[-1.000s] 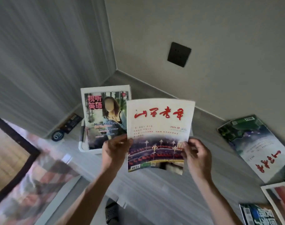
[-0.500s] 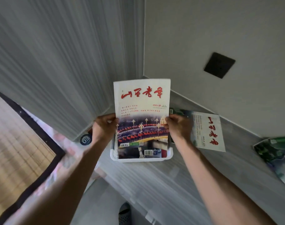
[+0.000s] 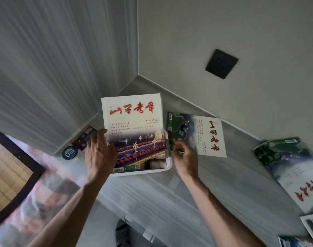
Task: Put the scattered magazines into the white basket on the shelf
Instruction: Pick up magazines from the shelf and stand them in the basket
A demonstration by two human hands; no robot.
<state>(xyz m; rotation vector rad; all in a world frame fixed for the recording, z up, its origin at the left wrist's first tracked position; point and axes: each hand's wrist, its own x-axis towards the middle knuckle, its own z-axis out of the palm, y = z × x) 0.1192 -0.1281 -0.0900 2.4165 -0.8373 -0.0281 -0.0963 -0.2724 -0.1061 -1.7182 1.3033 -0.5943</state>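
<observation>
A white-covered magazine (image 3: pixel 132 122) with red characters and a night street photo stands upright in the white basket (image 3: pixel 152 171) on the grey shelf. My left hand (image 3: pixel 100 154) lies against its lower left edge, fingers spread and loose. Just off the basket's right rim is my right hand (image 3: pixel 186 159), fingers loosely curled and holding nothing. More magazines lie flat on the shelf: a green-and-white one (image 3: pixel 202 136) directly right of the basket, and a similar one (image 3: pixel 294 168) at the far right.
Parts of two more magazines (image 3: pixel 312 227) show at the bottom right corner. A round dark disc (image 3: pixel 69 152) and a dark card (image 3: pixel 84 137) lie left of the basket by the wall. A black wall plate (image 3: pixel 221 63) is above. The shelf's front edge runs below my arms.
The magazine went from held in the air in both hands down into the basket. My right hand has come off its edge; my left hand's grip has loosened.
</observation>
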